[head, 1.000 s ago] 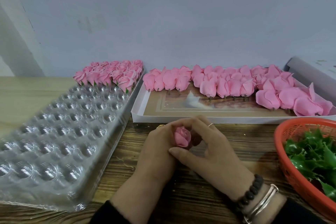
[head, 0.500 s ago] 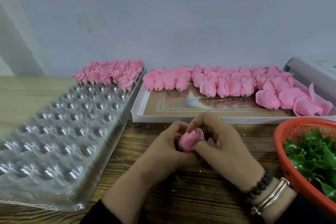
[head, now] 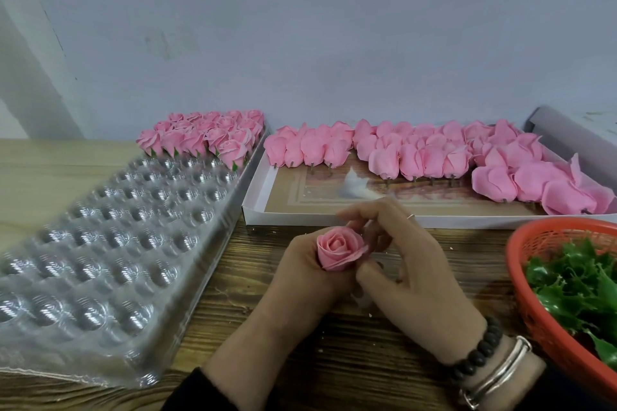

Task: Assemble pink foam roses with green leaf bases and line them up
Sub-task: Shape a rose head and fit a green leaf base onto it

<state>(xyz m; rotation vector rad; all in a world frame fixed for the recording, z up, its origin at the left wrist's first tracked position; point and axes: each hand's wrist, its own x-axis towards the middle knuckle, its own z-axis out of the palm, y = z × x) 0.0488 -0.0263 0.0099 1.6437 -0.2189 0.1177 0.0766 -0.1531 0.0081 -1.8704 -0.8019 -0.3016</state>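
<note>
Head view: rose (head: 340,250) now turned face-up, petals opened out, held over the surface (head: 350,337).

Item in hand: one pink foam rose, half a second ago a closed bud squeezed between both hands, now showing its spiral centre. Left hand (head: 310,280) grips it from below, fingers curled round the base; right hand (head: 410,274) pinches an outer petal at its edge. No green base visible on it, so a leaf (head: 581,280) from the red basket (head: 521,277) is likely next. Finished roses (head: 207,137) fill the clear tray's (head: 100,243) far end; plain buds (head: 417,153) wait in the white box (head: 334,215).
</note>
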